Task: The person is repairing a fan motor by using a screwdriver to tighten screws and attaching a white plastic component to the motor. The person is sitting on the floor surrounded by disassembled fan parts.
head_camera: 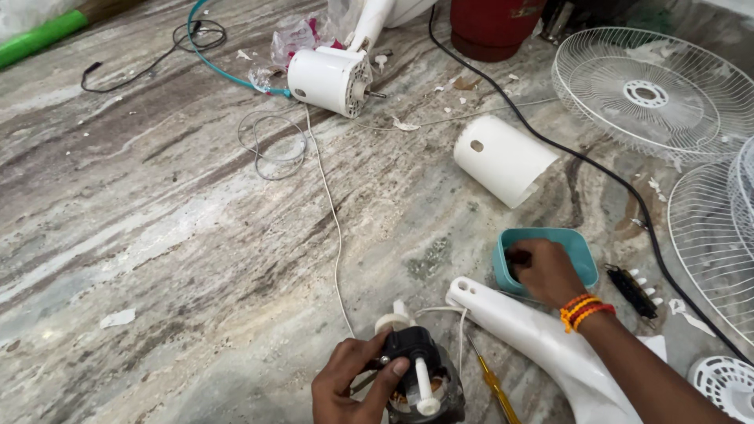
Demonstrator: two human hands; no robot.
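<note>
My left hand (351, 383) grips a black fan motor (420, 377) with a white shaft and copper windings, at the bottom centre on the floor. My right hand (543, 271), with orange thread bands at the wrist, reaches into a small teal tray (581, 247); its fingertips are inside and what they touch is hidden. A white fan neck piece (542, 338) lies between the two hands. A yellow-handled screwdriver (495, 386) rests next to the motor.
On the marble floor lie a white motor housing (330, 78), a white cylindrical cover (503, 161), wire fan guards (652, 90) at the right, a black cable (597, 169), a thin white wire (334, 220), a black switch strip (632, 290) and a red cylinder (491, 27).
</note>
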